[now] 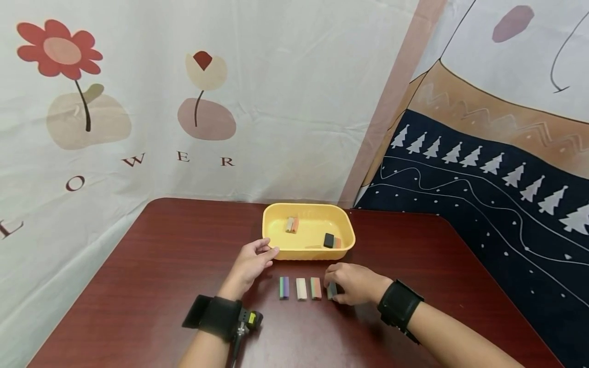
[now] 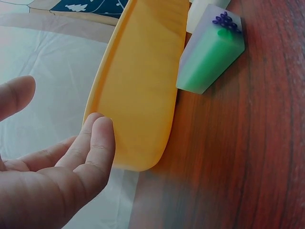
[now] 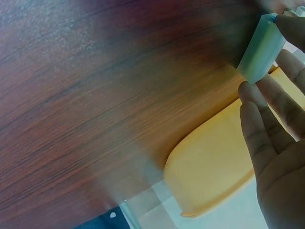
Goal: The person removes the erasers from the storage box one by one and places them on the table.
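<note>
My left hand (image 1: pixel 250 266) is at the near left corner of a yellow plastic basin (image 1: pixel 317 254), fingertips right at its wall and thumb spread apart in the left wrist view. Below the basin, small two-tone blocks stand in a row: a green and purple block (image 1: pixel 284 288), a cream block (image 1: pixel 301 289) and a green and orange block (image 1: pixel 316 289). A purple grape cluster decorates the green and lilac block (image 2: pixel 209 55). At the row's right end, my right hand (image 1: pixel 354 283) pinches a pale blue-green block (image 3: pixel 262 50) between thumb and fingers, partly covering it.
Inside the basin lie a beige and orange block pair (image 1: pixel 292 225) and a black block (image 1: pixel 329 240) beside an orange one (image 1: pixel 338 243). The dark red-brown table (image 1: pixel 184 230) ends at a printed cloth (image 1: pixel 285 128) behind and a navy cloth (image 1: pixel 460 204) on the right.
</note>
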`<control>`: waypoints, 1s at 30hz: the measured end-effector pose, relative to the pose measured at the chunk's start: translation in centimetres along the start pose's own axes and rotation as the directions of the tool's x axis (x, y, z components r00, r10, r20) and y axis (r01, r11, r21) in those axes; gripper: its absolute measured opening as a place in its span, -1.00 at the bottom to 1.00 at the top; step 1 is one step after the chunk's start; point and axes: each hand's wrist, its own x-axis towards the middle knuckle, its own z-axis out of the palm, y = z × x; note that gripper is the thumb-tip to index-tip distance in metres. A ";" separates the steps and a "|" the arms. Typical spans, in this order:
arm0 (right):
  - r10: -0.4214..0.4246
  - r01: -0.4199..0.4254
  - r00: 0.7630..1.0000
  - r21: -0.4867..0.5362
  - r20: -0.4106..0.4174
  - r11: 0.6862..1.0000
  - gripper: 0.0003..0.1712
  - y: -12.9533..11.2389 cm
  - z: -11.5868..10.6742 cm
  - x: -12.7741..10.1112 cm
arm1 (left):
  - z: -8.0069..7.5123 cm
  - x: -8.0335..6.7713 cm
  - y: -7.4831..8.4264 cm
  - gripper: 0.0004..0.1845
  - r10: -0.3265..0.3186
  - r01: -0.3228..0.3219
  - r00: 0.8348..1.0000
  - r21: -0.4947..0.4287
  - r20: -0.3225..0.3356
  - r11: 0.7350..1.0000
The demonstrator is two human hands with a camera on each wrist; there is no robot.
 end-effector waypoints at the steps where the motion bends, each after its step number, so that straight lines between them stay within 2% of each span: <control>1: 0.000 0.000 1.000 0.000 0.001 1.000 -0.75 0.0 0.0 0.0 | 0.0 0.0 0.0 -0.44 -0.001 0.001 1.000 0.001 -0.001 1.000; 9: -0.006 0.006 1.000 0.009 0.015 1.000 -0.72 0.0 -0.2 0.1 | -0.2 -0.2 0.0 -0.43 -0.012 0.012 1.000 0.009 -0.002 1.000; 15: 0.008 -0.009 1.000 0.055 0.011 0.998 -0.73 0.4 -1.5 0.1 | -0.2 0.0 0.3 -0.42 -0.007 0.007 1.000 0.000 0.011 1.000; 21: 0.027 -0.023 0.997 0.063 -0.073 0.998 -0.81 1.4 -3.7 0.4 | 0.0 0.4 0.3 -0.42 -0.007 0.007 1.000 0.015 0.006 1.000; 27: 0.045 -0.033 0.977 0.060 -0.207 0.998 -0.89 2.7 -5.5 1.7 | 0.0 0.3 0.5 -0.41 -0.015 0.015 1.000 0.023 0.004 1.000; 30: 0.059 -0.047 0.971 0.056 -0.230 0.997 -0.94 3.3 -5.8 2.7 | -0.2 0.1 0.5 -0.42 -0.021 0.021 1.000 0.028 0.000 0.999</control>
